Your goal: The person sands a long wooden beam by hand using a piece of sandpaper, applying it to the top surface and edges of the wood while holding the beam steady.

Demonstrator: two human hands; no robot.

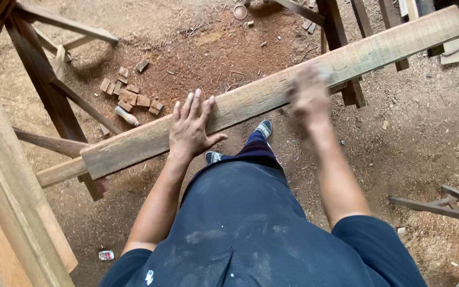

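Flat on rough-sawn plank [272, 90]: left hand [190, 130], fingers splayed; right hand [309, 95] blurred, fingers unclear.

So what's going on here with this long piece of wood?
A person stands over a long wooden plank that rests across wooden trestles on a sawdust-covered floor. The left hand lies flat on the plank, fingers spread. The right hand is blurred over the plank further along, so it seems to be moving across the surface; no grip on anything shows. Small wood offcuts lie on the ground beyond.
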